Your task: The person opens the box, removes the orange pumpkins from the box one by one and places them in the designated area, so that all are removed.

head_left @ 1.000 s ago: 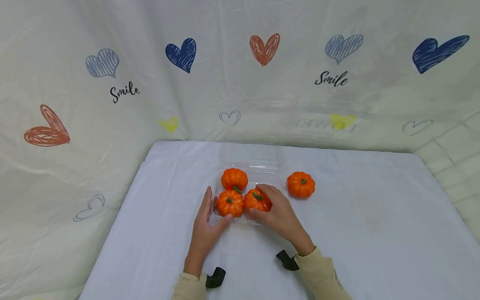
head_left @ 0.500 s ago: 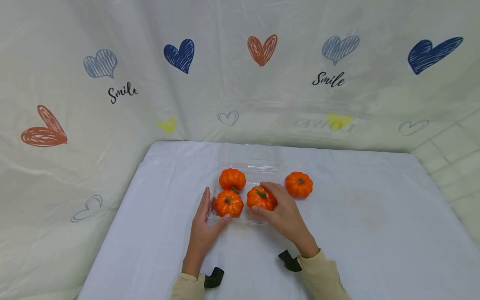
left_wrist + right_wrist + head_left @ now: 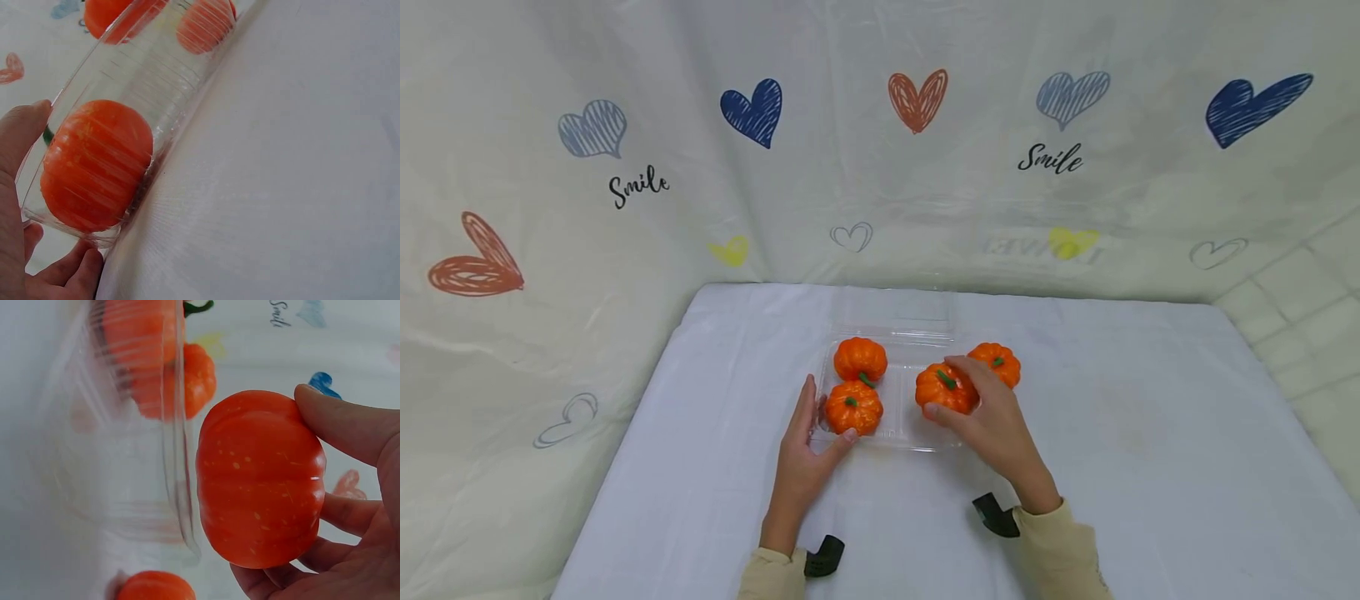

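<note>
My right hand (image 3: 1000, 429) holds a small orange pumpkin (image 3: 938, 390) with a green stem between thumb and fingers. In the right wrist view this pumpkin (image 3: 259, 478) hangs above the rim of a clear plastic container (image 3: 891, 421), apart from it. Thumb at the near rim and fingers along the left side, my left hand (image 3: 805, 475) grips the container's near left corner. Two more pumpkins sit in the container's left half, one at the back (image 3: 859, 358) and one in front (image 3: 853, 408). Through the clear wall, the left wrist view shows the front pumpkin (image 3: 97, 165).
Another orange pumpkin (image 3: 1000, 362) lies on the white cloth right of the container, partly behind my right hand. The container's clear lid (image 3: 891, 310) is folded back toward the wall. A pale curtain (image 3: 880, 167) with printed hearts rises behind the table (image 3: 1112, 433).
My right hand has lifted the pumpkin from beside the front left one and carried it right, over the container's right side. My left hand stays at the container's corner.
</note>
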Available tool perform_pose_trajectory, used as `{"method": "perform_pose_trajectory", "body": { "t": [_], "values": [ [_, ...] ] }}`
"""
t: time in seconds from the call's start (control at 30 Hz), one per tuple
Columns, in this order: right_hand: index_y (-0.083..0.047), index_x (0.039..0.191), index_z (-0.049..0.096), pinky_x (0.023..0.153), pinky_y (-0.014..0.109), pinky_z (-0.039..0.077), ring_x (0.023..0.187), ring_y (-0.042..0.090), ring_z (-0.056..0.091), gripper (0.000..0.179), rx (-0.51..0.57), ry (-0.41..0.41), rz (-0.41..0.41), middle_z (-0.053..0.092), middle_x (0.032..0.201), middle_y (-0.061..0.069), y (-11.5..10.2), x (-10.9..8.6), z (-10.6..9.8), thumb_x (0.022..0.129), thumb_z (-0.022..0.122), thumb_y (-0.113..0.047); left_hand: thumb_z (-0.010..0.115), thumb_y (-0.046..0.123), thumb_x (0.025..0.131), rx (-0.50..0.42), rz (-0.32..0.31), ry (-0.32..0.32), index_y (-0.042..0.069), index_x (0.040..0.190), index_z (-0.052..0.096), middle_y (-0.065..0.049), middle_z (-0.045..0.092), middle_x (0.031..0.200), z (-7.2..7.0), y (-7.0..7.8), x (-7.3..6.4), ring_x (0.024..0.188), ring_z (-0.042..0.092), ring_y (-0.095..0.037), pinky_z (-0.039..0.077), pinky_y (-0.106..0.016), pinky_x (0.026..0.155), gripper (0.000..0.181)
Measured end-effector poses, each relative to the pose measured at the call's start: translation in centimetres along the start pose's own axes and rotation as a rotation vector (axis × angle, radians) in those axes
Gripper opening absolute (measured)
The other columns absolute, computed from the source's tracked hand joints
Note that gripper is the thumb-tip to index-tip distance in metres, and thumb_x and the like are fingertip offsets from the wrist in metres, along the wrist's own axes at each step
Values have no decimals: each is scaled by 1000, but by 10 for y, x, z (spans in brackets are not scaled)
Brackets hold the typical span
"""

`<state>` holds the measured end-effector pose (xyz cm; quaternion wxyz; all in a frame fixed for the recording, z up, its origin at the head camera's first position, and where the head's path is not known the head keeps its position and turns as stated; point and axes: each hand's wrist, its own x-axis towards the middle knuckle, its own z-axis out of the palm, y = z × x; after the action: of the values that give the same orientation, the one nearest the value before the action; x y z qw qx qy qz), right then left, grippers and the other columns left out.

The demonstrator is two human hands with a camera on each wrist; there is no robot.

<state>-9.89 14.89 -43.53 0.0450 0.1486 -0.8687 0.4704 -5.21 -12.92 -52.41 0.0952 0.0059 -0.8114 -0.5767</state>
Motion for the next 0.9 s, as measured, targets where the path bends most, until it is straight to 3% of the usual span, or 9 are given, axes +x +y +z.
{"method": "perform_pose_trajectory", "body": {
  "t": [0.23,0.47,0.67,0.9],
  "values": [
    [-2,141,61,96,56,58,116,33,61,61,-34,24,20,63,138,13,6,0,-17,89,88,-19,83,41,94,7,19,7,19,172,26,1,27,175,1,-2,0,151,46,-26,41,-47,116,100],
    [-9,137,62,95,51,56,118,26,58,54,-5,33,41,61,138,7,12,-2,-30,90,86,-17,83,42,94,20,14,7,19,172,27,4,28,175,1,-3,1,151,46,-24,41,-44,116,99],
    [-6,141,59,94,53,56,117,32,57,57,-29,15,74,58,138,14,18,-3,-41,92,85,-19,82,43,94,20,-2,1,23,172,26,8,27,174,0,-3,1,151,44,-20,40,-42,117,99],
    [-1,143,58,100,57,54,120,36,56,60,-69,-13,104,54,143,19,23,-5,-54,93,84,-22,82,40,95,24,5,-3,19,173,25,3,26,175,1,-2,0,151,45,-24,40,-47,117,99]
  ]
}}
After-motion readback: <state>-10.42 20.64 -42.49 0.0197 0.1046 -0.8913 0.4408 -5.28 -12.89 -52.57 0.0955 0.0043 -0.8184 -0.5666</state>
